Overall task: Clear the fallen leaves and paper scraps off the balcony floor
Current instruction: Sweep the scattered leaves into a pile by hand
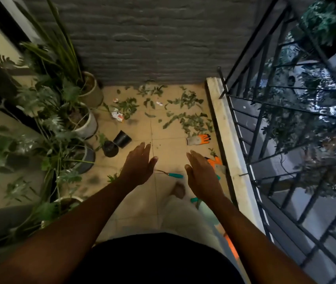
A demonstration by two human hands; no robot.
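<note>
Between hands (139,165) and leaves (185,117): toppled black pots (122,138), glove (198,139), teal-handled tool (171,174).

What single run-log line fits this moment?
left hand open, empty | right hand open, empty | leaves, paper scraps on floor | clearing not begun

Smooth tiled floor (169,128), rough wall (142,37)

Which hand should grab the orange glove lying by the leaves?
Probably the right hand: it is empty and open, on the same side as the orange glove by the ledge. The left hand hangs farther over, nearer the pots.
</note>
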